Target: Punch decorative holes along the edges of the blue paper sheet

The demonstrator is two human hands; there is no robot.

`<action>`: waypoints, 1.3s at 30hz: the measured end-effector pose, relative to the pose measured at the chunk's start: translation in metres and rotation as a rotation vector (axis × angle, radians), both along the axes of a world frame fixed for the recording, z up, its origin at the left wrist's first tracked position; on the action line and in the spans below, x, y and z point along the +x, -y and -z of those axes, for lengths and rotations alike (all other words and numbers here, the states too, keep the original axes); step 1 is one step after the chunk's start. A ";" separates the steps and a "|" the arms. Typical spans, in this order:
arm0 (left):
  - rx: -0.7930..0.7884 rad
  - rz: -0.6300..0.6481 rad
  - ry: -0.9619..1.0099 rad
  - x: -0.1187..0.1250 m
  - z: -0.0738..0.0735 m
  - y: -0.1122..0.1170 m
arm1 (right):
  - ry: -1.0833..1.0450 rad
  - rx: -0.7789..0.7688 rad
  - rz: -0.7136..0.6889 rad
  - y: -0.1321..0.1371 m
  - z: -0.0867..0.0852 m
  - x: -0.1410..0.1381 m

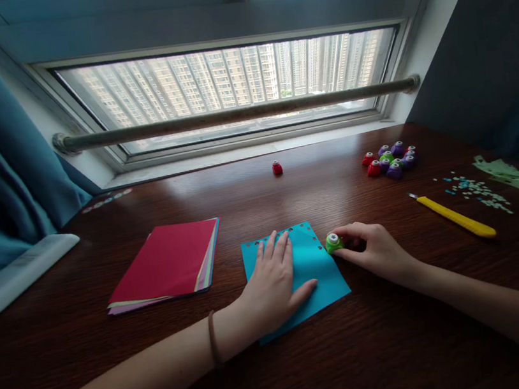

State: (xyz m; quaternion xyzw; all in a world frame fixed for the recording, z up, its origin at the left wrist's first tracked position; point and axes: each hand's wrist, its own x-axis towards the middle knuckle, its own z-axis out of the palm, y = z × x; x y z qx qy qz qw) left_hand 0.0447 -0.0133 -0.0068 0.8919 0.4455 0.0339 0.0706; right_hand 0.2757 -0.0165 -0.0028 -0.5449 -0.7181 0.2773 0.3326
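Note:
A sheet of blue paper (323, 285) lies on the dark wooden table, with small punched holes along its far edge and the upper part of its right edge. My left hand (276, 279) rests flat on the sheet, fingers spread. At the sheet's right edge, my right hand (371, 249) grips a small green craft punch (334, 242) between thumb and fingers. The punch has a white round top and sits against the paper's edge; whether the paper is inside its slot I cannot tell.
Left of the sheet lies a stack of coloured paper (167, 259), red on top. A red craft punch (277, 168) stands near the window; several more punches (393, 163) cluster at back right. A yellow utility knife (456, 216), paper bits (478, 191) and green strips (518, 177) lie right.

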 end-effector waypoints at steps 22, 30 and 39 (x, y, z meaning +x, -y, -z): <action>0.007 -0.019 0.006 0.001 -0.001 0.000 | -0.027 0.029 -0.090 0.001 0.000 -0.001; 0.021 -0.020 -0.012 -0.001 0.000 0.001 | -0.032 0.056 -0.146 -0.002 0.002 0.002; 0.023 -0.026 -0.014 -0.002 0.000 0.001 | -0.167 -0.024 -0.194 -0.003 -0.002 0.006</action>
